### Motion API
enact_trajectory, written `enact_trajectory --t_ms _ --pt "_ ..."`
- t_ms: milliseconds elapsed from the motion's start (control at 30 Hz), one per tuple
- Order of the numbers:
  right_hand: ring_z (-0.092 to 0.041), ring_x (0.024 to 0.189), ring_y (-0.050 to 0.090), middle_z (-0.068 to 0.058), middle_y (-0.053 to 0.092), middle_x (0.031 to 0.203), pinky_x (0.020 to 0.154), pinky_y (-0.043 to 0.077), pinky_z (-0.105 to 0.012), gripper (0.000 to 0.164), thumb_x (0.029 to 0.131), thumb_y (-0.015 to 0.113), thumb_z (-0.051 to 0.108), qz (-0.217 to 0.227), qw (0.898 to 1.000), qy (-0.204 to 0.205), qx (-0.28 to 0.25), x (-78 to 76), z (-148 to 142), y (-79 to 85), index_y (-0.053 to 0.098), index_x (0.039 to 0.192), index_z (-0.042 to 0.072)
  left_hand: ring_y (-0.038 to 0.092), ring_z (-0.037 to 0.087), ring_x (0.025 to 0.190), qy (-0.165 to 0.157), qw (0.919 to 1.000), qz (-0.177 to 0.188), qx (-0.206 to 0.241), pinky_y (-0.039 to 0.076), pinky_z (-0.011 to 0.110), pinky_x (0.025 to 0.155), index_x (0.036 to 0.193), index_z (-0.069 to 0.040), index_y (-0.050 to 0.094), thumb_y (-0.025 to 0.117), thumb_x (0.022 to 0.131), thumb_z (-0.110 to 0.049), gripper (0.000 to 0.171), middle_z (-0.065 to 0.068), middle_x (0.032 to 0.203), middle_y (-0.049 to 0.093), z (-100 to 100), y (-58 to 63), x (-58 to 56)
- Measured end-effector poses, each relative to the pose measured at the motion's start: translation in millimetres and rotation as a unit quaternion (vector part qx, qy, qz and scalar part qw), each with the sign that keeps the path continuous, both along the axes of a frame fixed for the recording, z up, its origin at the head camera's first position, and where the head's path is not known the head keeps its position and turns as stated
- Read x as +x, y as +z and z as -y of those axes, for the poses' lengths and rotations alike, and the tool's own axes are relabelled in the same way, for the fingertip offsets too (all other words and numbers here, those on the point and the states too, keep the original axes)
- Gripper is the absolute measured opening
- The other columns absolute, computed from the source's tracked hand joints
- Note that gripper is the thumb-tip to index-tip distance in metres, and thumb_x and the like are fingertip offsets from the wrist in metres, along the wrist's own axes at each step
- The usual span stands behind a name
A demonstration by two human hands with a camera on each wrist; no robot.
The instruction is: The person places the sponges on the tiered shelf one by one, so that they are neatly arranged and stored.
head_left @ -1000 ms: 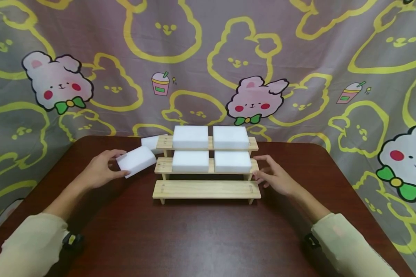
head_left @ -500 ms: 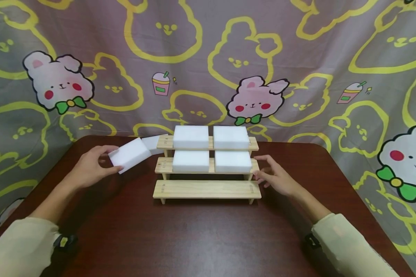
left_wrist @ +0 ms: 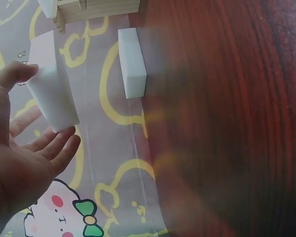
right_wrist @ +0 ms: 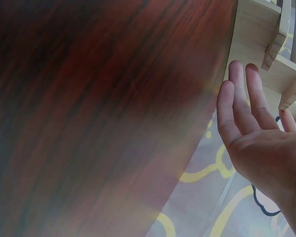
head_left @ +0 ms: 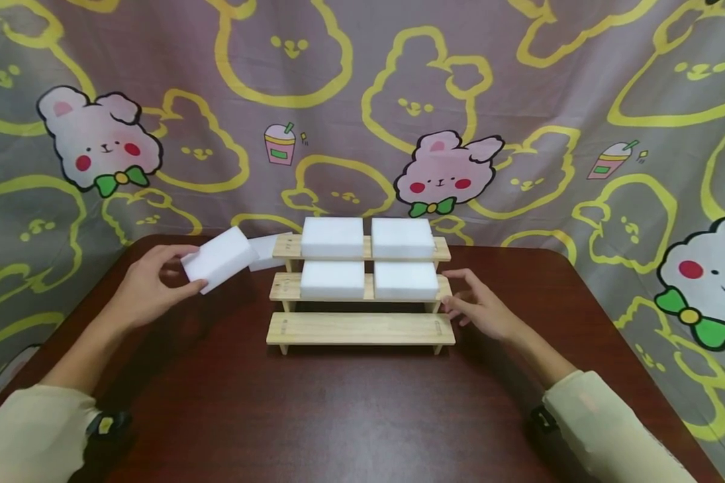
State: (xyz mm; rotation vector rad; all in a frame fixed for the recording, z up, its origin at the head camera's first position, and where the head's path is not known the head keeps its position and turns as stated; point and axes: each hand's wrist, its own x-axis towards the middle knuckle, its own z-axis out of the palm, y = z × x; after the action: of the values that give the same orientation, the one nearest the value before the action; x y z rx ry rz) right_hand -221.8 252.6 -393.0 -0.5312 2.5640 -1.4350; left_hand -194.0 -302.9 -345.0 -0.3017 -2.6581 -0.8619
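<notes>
My left hand (head_left: 151, 285) pinches a white foam block (head_left: 220, 258) between thumb and fingers, tilted in the air left of a three-step wooden rack (head_left: 350, 329). In the left wrist view the thumb presses one face of that block (left_wrist: 52, 89), and fingertips touch its lower end. Behind it, a second white foam block (head_left: 264, 249) lies on the table beside the rack's top step. White foam blocks sit in pairs on the top step (head_left: 332, 235) and the middle step (head_left: 405, 278). My right hand (head_left: 483, 308) touches the middle step's right end with thumb and index finger, other fingers extended.
The dark reddish wooden table (head_left: 362, 416) spreads in front of the rack and to both sides. Close behind the table's far edge hangs a grey curtain (head_left: 338, 134) with cartoon bears and rabbits. The rack's lowest step is bare.
My left hand has moved left and upward with the foam block, away from the rack. My right hand and the rack have stayed in place.
</notes>
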Motion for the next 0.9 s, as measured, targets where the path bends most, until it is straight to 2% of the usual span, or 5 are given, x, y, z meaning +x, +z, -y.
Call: enact_trajectory --t_ms 100,167,400,667,900 --pt "-0.013 0.087 0.072 -0.029 0.07 0.103 0.069 0.058 -0.039 0.054 0.107 0.056 0.015 0.0 1.0 0.0 0.001 0.0 0.0 0.0 0.031 0.153 0.002 0.059 0.045 0.106 -0.005 1.0 -0.004 0.002 0.048 0.009 0.078 0.135 0.004 0.058 0.086 0.084 -0.011 0.06 0.029 0.129 0.056 0.2 1.4 0.7" --pt "-0.013 0.087 0.072 -0.029 0.07 0.103 0.069 0.058 -0.039 0.054 0.107 0.056 0.015 -0.001 1.0 0.0 0.001 -0.1 0.0 0.1 0.031 0.153 0.001 0.058 0.045 0.106 -0.011 0.9999 -0.007 0.007 0.036 0.0 0.076 0.135 0.003 0.058 0.085 0.084 -0.01 0.06 0.029 0.13 0.056 -0.1 2.0 1.2" --pt "-0.012 0.086 0.072 -0.027 0.07 0.101 0.069 0.058 -0.039 0.053 0.107 0.056 0.014 -0.004 1.0 0.002 0.0 -0.5 -0.2 -0.1 0.032 0.153 0.002 0.057 0.041 0.105 -0.037 0.9987 -0.025 0.022 0.035 -0.003 0.077 0.135 0.001 0.06 0.084 0.083 -0.007 0.059 0.027 0.131 0.056 -5.2 5.8 3.5" --pt "-0.015 0.088 0.072 -0.029 0.07 0.103 0.07 0.058 -0.04 0.053 0.107 0.056 0.015 0.0 1.0 0.0 0.0 -0.1 0.0 0.0 0.032 0.153 0.003 0.042 -0.01 0.103 -0.058 0.9969 -0.051 0.019 0.035 -0.004 0.081 0.134 -0.002 0.063 0.084 0.081 -0.005 0.057 0.023 0.133 0.058 -16.1 13.0 7.9" --pt "-0.019 0.09 0.073 -0.03 0.07 0.105 0.071 0.058 -0.04 0.054 0.108 0.056 0.015 0.002 1.0 -0.001 0.002 -0.4 0.2 0.4 0.031 0.153 0.002 0.044 -0.01 0.105 -0.083 0.9938 -0.07 0.026 0.038 -0.004 0.083 0.131 -0.003 0.065 0.084 0.08 -0.002 0.055 0.02 0.131 0.061 -24.7 14.7 8.5"
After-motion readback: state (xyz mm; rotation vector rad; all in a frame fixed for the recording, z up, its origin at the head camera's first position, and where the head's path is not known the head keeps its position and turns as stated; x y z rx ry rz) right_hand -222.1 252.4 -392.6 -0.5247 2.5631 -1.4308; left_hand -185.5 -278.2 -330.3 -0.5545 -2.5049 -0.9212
